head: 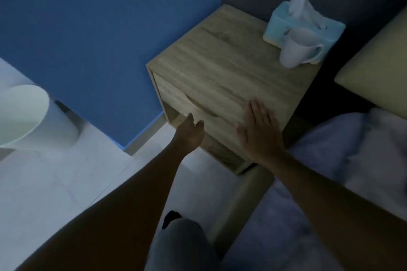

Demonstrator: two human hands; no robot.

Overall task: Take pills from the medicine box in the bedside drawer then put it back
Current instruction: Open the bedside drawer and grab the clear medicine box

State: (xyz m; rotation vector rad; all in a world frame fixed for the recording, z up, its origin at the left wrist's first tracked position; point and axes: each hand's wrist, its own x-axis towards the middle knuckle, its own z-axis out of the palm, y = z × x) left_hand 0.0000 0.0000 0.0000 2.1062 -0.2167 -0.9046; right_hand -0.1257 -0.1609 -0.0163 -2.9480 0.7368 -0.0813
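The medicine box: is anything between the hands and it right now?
Yes. The drawer of the bedside table looks shut, so its wooden front hides the box. The left hand is at the drawer's lower edge; the right hand lies flat on the tabletop's front edge. Nothing blocks the drawer front.

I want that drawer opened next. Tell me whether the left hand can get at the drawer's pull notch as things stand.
Probably yes. The left hand is already at the drawer front, fingers just below the curved pull notch, with nothing between them. The right hand lies flat on the nightstand edge, off to the side.
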